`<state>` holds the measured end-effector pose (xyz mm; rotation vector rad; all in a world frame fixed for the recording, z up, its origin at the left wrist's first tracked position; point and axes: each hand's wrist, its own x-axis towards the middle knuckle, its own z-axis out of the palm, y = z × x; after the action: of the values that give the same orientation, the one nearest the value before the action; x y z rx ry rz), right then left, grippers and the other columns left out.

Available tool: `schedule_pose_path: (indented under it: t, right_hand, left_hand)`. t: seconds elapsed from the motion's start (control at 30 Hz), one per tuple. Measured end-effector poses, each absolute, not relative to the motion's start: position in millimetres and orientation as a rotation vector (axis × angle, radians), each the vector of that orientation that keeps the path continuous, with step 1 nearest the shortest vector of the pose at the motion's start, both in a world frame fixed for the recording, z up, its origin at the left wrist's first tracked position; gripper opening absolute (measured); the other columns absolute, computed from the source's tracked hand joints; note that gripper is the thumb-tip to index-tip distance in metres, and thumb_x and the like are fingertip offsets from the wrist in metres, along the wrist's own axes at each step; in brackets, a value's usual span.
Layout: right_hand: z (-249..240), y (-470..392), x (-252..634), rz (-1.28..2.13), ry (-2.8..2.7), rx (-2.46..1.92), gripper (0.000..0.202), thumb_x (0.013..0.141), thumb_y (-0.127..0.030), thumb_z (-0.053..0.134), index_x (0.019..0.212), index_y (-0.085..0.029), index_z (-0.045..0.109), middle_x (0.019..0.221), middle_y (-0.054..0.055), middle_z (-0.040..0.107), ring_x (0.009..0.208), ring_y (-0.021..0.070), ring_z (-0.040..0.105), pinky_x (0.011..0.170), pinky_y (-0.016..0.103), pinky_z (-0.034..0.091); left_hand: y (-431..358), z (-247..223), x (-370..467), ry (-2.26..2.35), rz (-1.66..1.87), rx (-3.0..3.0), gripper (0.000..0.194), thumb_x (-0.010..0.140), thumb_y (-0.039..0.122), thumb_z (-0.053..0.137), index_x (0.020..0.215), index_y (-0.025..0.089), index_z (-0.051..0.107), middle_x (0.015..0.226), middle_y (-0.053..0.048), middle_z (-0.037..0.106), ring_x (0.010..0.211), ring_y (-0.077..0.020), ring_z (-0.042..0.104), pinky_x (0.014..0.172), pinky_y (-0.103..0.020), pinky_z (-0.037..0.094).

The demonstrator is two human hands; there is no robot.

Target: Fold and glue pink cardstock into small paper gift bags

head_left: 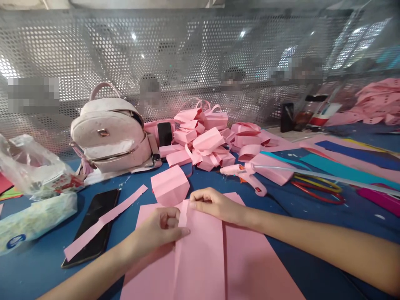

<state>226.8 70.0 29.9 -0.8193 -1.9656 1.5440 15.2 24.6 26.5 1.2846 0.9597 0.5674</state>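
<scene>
A folded pink sheet (201, 254) lies in front of me on top of larger pink sheets (256, 262). My left hand (164, 227) pinches its left edge, thumb on top and fingers curled beneath. At its far end my right hand (212, 204) grips the top edge, thumb pressed on the paper and fingers bent around it. Just beyond my hands sits a folded pink box (170, 183). A pink glue gun (246, 173) lies to the right, past my right hand.
Left, a pink strip (106, 218) crosses a black phone (93, 225); a plastic bag (34, 166) is farther out. Behind are a pale backpack (109, 133) and piled pink paper pieces (208, 141). Colored strips (346, 166) and rings (318, 189) lie right.
</scene>
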Motion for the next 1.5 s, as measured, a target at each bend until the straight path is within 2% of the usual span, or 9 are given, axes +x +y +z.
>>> schedule_pose_path:
  t: [0.13, 0.4, 0.53, 0.7, 0.83, 1.03, 1.17, 1.23, 1.5]
  right_hand:
    - [47, 68, 241, 1.539, -2.04, -0.824, 0.041, 0.084, -0.05, 0.069, 0.068, -0.017, 0.049, 0.064, -0.006, 0.04, 0.06, 0.0097, 0.037, 0.056, 0.024, 0.029]
    - [62, 36, 291, 1.368, -2.271, -1.036, 0.038, 0.089, -0.037, 0.06, 0.063, -0.02, 0.038, 0.063, -0.007, 0.033, 0.059, 0.0095, 0.031, 0.056, 0.025, 0.027]
    - [63, 23, 304, 1.301, -2.257, -1.092, 0.039, 0.089, -0.035, 0.058, 0.062, -0.021, 0.035, 0.062, -0.007, 0.031, 0.058, 0.0101, 0.031, 0.056, 0.026, 0.028]
    - [62, 20, 313, 1.307, -2.211, -1.098, 0.041, 0.089, -0.044, 0.059, 0.063, -0.021, 0.04, 0.063, -0.006, 0.036, 0.059, 0.0109, 0.035, 0.057, 0.026, 0.03]
    - [58, 27, 318, 1.324, -2.32, -1.16, 0.04, 0.091, -0.048, 0.058, 0.064, -0.018, 0.052, 0.064, -0.002, 0.052, 0.062, 0.0143, 0.049, 0.061, 0.027, 0.037]
    - [53, 30, 295, 0.977, -2.239, -1.263, 0.028, 0.092, -0.041, 0.058, 0.104, -0.019, 0.07, 0.093, 0.005, 0.074, 0.084, 0.0211, 0.066, 0.072, 0.028, 0.044]
    - [58, 24, 268, 0.617, -2.566, -1.248, 0.01, 0.088, -0.03, 0.065, 0.086, -0.022, 0.071, 0.086, 0.001, 0.074, 0.077, 0.0193, 0.065, 0.064, 0.026, 0.037]
    - [58, 23, 259, 0.547, -2.627, -1.218, 0.014, 0.089, -0.023, 0.062, 0.076, -0.021, 0.069, 0.079, -0.001, 0.072, 0.072, 0.018, 0.064, 0.061, 0.026, 0.032]
    - [44, 34, 257, 0.3, -2.694, -1.177, 0.016, 0.096, -0.019, 0.061, 0.083, -0.021, 0.069, 0.092, 0.002, 0.073, 0.091, 0.0221, 0.064, 0.079, 0.032, 0.038]
  left_hand:
    - [27, 37, 7, 1.051, 0.542, 1.396, 0.038, 0.075, 0.041, 0.075, 0.068, 0.018, 0.046, 0.06, 0.009, 0.038, 0.053, -0.0062, 0.032, 0.049, -0.019, 0.024]
    - [5, 47, 0, 0.933, 0.267, 1.506, 0.017, 0.076, 0.026, 0.069, 0.07, 0.018, 0.055, 0.068, 0.004, 0.052, 0.059, -0.0105, 0.048, 0.056, -0.022, 0.036]
    - [-22, 53, 7, 1.14, 0.155, 1.712, 0.022, 0.076, 0.038, 0.073, 0.08, 0.02, 0.061, 0.079, 0.002, 0.058, 0.075, -0.0152, 0.051, 0.066, -0.024, 0.039]
    - [-23, 47, 10, 1.202, 0.238, 1.837, 0.024, 0.079, 0.036, 0.066, 0.071, 0.02, 0.051, 0.07, 0.005, 0.047, 0.069, -0.014, 0.044, 0.063, -0.024, 0.034]
    - [-3, 36, 2, 1.177, 0.41, 1.793, 0.032, 0.08, 0.039, 0.064, 0.063, 0.018, 0.047, 0.064, 0.006, 0.037, 0.061, -0.0108, 0.033, 0.055, -0.024, 0.026]
    - [4, 39, 13, 1.195, 0.467, 1.795, 0.021, 0.081, 0.034, 0.062, 0.072, 0.015, 0.066, 0.071, 0.0, 0.059, 0.068, -0.0138, 0.05, 0.06, -0.024, 0.036]
    - [1, 39, 28, 1.249, 0.516, 1.816, 0.023, 0.083, 0.031, 0.055, 0.082, 0.015, 0.072, 0.084, -0.004, 0.071, 0.08, -0.0191, 0.063, 0.072, -0.026, 0.047]
    - [1, 38, 31, 1.293, 0.536, 1.83, 0.024, 0.083, 0.029, 0.054, 0.085, 0.016, 0.074, 0.087, -0.005, 0.074, 0.083, -0.021, 0.065, 0.073, -0.027, 0.049]
    - [6, 25, 13, 1.407, 0.616, 1.922, 0.012, 0.082, 0.025, 0.062, 0.084, 0.02, 0.074, 0.093, -0.005, 0.075, 0.086, -0.0219, 0.066, 0.076, -0.029, 0.049]
